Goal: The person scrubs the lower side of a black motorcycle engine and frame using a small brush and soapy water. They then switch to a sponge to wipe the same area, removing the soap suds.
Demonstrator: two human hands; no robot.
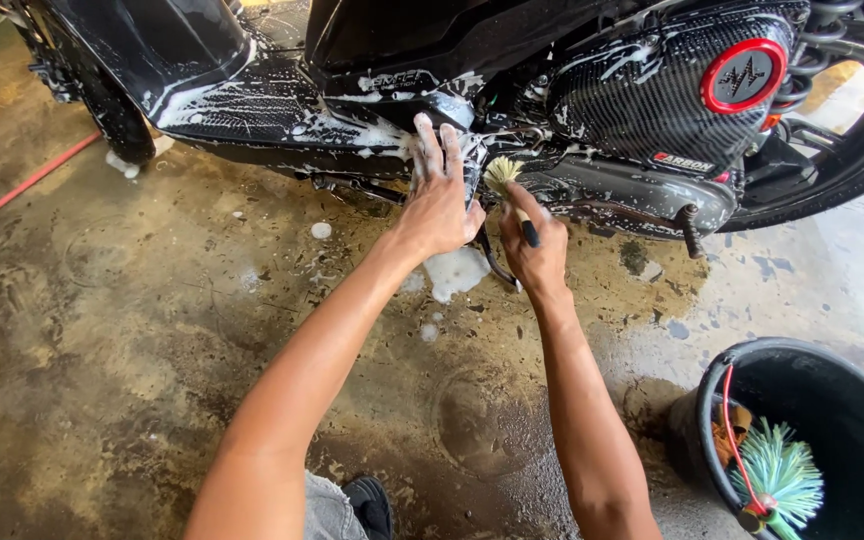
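A soapy black motor scooter spans the top of the view, standing on a wet, stained concrete floor. A thin red hose lies on the floor at far left, beside the front wheel. A round black plastic bucket sits at lower right, in front of the rear wheel, with a green bristle brush inside it.

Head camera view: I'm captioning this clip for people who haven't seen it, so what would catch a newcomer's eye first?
First, the black scooter streaked with white soap foam across the top. At centre, the left hand presses on its lower body while the right hand holds a small pale-bristled brush against it. At bottom right, a black bucket holds a turquoise bristle brush, on a wet concrete floor.
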